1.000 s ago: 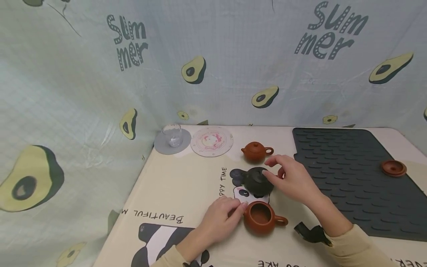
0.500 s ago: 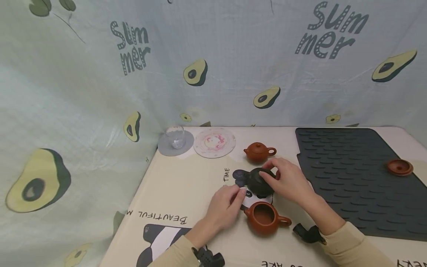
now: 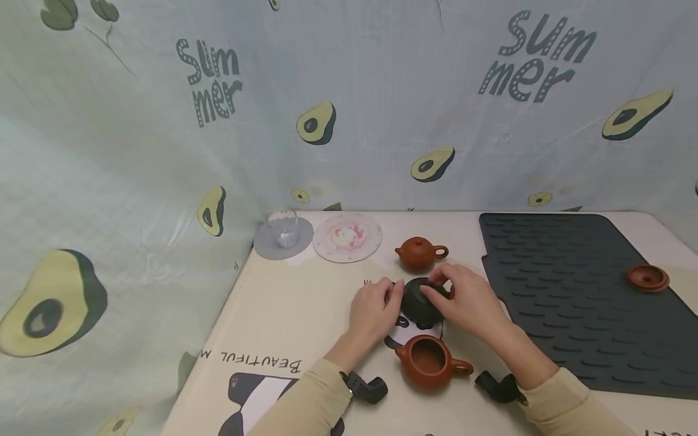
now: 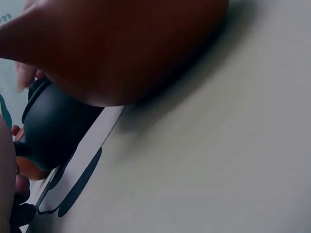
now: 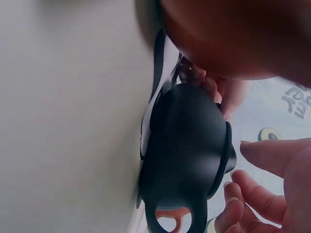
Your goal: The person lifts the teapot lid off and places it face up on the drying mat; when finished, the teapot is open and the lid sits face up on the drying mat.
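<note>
A small black teapot (image 3: pixel 418 301) stands on the printed panda of the tablecloth, its lid (image 5: pixel 227 158) on top. My left hand (image 3: pixel 375 309) is at its spout (image 4: pixel 22 148), fingers curled around that end and partly hidden behind the body. From the other side my right hand (image 3: pixel 466 303) reaches over the handle (image 5: pixel 194 213), thumb and fingertips at the lid's knob (image 5: pixel 233 158). Nearer to me stands a reddish-brown teapot (image 3: pixel 429 363) without a lid, its opening facing up; it fills the top of both wrist views.
Another reddish-brown teapot (image 3: pixel 418 254), lidded, stands just behind the black one. A brown lid (image 3: pixel 648 278) lies on the dark ridged mat (image 3: pixel 556 303) at right. At back left are a glass cup (image 3: pixel 285 230) on a grey coaster (image 3: pixel 265 247) and a round pink-patterned mat (image 3: pixel 347 237).
My left hand has moved from beside the lidless brown teapot up to the black teapot's spout. My right hand has come in closer to the black teapot's lid.
</note>
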`<state>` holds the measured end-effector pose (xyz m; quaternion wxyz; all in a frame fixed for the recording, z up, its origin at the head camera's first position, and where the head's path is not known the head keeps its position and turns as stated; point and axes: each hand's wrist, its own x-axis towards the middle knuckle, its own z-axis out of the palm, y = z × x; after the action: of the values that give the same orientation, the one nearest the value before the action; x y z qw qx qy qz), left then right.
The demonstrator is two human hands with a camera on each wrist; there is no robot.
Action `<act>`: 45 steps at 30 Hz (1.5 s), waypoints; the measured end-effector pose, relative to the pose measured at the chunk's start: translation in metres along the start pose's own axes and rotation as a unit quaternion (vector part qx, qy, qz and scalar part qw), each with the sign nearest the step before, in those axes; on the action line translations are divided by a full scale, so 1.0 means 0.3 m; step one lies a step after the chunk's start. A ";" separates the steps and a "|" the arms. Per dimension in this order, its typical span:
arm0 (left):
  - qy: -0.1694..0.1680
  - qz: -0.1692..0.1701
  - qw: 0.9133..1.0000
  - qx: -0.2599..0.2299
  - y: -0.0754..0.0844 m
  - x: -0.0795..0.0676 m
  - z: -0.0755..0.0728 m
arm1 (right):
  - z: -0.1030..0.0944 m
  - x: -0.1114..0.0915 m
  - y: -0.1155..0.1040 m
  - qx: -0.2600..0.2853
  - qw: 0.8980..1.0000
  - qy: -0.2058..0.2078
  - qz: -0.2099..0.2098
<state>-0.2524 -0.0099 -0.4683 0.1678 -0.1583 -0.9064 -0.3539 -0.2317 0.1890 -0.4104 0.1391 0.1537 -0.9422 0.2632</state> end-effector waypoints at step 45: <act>-0.020 -0.006 0.999 -0.038 -0.018 -0.023 -0.006 | 0.015 -0.025 -0.013 -0.029 0.999 -0.001 0.018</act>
<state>-0.2481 -0.0162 -0.4729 0.1412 -0.1666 -0.8962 -0.3862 -0.2242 0.1851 -0.4150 0.1381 0.1324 -0.9522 0.2381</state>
